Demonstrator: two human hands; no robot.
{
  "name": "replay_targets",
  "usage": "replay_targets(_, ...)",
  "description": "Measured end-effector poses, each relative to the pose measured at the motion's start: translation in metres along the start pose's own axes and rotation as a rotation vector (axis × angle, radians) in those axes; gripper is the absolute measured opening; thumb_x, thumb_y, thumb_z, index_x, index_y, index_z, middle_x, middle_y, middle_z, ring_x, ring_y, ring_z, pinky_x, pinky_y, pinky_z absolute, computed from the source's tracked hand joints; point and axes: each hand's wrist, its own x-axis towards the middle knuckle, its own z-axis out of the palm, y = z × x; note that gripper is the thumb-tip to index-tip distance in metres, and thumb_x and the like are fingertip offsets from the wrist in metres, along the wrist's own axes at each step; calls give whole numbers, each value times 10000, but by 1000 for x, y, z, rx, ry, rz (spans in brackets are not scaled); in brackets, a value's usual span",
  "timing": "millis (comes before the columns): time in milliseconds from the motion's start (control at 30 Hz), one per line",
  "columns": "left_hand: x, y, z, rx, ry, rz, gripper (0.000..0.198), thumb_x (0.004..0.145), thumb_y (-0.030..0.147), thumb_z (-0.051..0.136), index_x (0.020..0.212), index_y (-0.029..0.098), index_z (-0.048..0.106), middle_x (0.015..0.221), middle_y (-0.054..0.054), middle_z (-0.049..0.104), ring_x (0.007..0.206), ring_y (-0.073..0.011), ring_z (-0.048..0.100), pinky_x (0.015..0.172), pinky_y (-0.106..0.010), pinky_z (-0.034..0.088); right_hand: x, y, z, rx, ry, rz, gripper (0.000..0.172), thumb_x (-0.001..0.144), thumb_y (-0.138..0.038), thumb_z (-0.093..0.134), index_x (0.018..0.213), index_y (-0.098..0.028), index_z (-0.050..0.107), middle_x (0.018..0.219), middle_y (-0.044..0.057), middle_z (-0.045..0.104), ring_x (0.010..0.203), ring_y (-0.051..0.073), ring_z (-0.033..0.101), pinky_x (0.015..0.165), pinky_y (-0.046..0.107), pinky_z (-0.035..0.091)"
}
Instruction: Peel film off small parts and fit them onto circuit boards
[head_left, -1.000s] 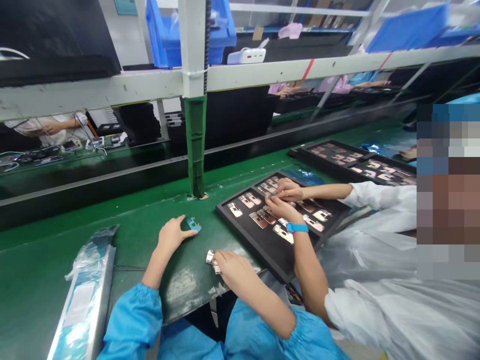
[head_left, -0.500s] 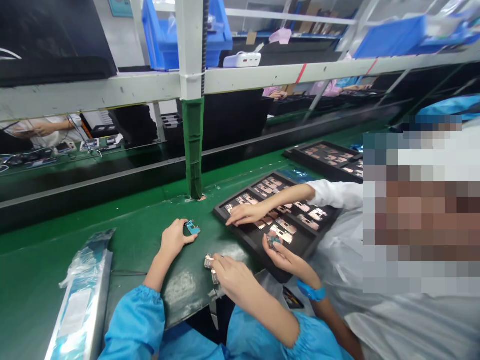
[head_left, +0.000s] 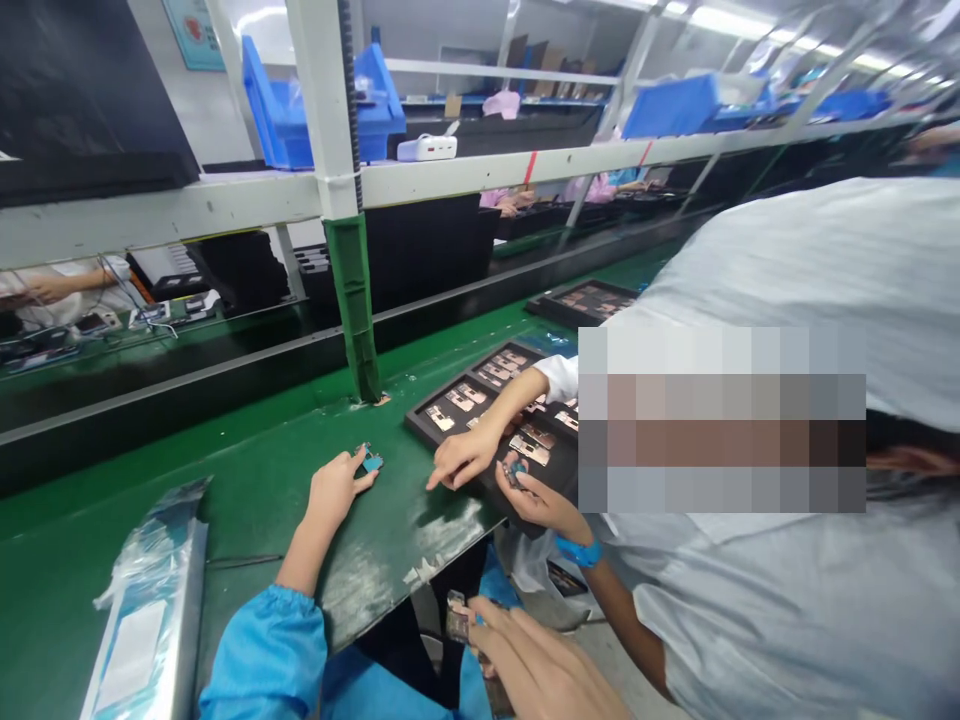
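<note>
My left hand (head_left: 334, 487) rests on the green table (head_left: 247, 480), its thumb and fingers pinching a small blue and silver part (head_left: 369, 461). Below the table's front edge, my right hand (head_left: 525, 660) is curled around several small silver metal parts (head_left: 457, 618). Just to my right, a co-worker in a white coat leans in over a black tray (head_left: 450, 440) of several metal parts. One of the co-worker's hands (head_left: 463, 457) points down at the tray's near corner. The other hand (head_left: 536, 498), with a blue wristband, holds a small part.
A long plastic-wrapped pack (head_left: 142, 610) lies at the table's left front. A green-padded white post (head_left: 352, 300) rises behind my left hand. A second black tray (head_left: 581, 300) sits farther right. Blue bins (head_left: 289, 110) stand on the shelf above. Other workers' hands show across the line.
My right hand has dropped off the table with the silver parts, down below its edge. The co-worker has leaned far in front of me, and a hand moved to the tray's near corner.
</note>
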Motion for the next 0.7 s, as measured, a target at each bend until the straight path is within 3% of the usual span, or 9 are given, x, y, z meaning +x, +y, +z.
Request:
replay_targets(133,-3,4,0,38,7,12,446,970,448,609,1369,251,646,937,-64,715,791,-223,706,604,-271,411,7,16,-8,-14,-59,-54,505,1050,-139,148,1102,-169,650,1060,85,802,838,184,768,700,234,586)
replay_targets(367,-1,1,19,5,38,-8,435,940,410,659,1352,271,668,883,-40,729,756,-208,715,573,-261,398,50,38,25,87,-95,-8,455,1041,-141,216,1132,-179,661,1073,74,799,820,180,766,682,233,592)
replay_targets(467,-3,-2,25,-21,34,-35,426,952,418,640,1348,267,675,890,-40,732,811,-198,719,609,-251,419,70,37,26,172,-114,35,424,1031,-138,251,1114,-177,665,1055,78,799,802,187,759,670,246,597)
replay_targets(600,-5,-1,20,-41,5,-66,464,971,421,610,1392,231,644,863,-44,736,803,-192,713,658,-253,445,104,37,-4,244,-134,121,421,987,-59,270,1037,-184,669,1027,79,796,741,184,745,644,255,597)
replay_targets(700,-5,0,8,-68,-34,-92,565,978,408,604,1485,165,541,898,-62,749,820,-193,713,702,-254,463,121,41,-53,236,-185,143,400,970,-57,303,1071,-171,673,1069,102,792,800,204,766,678,266,614)
